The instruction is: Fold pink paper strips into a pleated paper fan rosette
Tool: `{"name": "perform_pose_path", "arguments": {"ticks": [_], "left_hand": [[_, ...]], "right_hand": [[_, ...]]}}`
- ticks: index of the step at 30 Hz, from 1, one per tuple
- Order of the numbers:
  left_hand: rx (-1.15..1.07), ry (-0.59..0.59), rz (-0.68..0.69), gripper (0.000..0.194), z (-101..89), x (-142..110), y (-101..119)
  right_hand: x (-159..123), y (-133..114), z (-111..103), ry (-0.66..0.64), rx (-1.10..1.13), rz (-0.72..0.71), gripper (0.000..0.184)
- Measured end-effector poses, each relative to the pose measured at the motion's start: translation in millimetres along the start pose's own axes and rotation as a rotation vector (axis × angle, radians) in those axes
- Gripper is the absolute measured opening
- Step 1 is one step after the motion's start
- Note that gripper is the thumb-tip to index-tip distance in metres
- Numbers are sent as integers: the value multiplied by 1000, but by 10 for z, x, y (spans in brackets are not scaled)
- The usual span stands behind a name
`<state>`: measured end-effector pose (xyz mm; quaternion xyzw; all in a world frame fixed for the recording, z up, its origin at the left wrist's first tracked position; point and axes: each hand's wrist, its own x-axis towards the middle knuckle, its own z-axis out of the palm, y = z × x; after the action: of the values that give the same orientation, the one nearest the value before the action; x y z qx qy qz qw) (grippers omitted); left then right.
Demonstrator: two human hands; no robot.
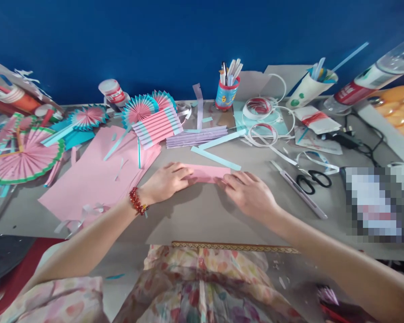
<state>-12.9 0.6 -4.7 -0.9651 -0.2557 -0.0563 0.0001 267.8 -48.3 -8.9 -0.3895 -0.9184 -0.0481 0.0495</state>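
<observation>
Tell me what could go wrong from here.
The pink paper might crease crooked if the left hand and right hand press unevenly. The pale blue strip just beyond it could get caught under it. Moving outward, the right hand might brush the slim cutter-like tool or scissors.

Wrist, left: bracelet (pixel 138 201) of dark red and amber-toned beads. Garment (pixel 202 287): pale floral print in pink, yellow, green and purple; sleeve ends loosely. Fabric appears lightweight, possibly sheer.
</observation>
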Motion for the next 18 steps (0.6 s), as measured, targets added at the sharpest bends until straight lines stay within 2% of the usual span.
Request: {"name": "perform_pose_path", "arguments": {"ticks": [3, 6, 9, 18], "left_hand": [[22, -36, 13, 28, -16, 1, 191], [44, 4, -86, 31, 21, -53, 396], [6, 19, -153, 36, 71, -147, 499], [-114, -60, -98, 49, 27, -325, 331]], "right_hand": [[-10, -172, -60, -23, -59, 48, 42], [-20, -278, -64, -29, -101, 108, 42], [-56, -302, -30, -29, -96, 142, 44], [-125, -205, 38, 44, 125, 219, 43]]}}
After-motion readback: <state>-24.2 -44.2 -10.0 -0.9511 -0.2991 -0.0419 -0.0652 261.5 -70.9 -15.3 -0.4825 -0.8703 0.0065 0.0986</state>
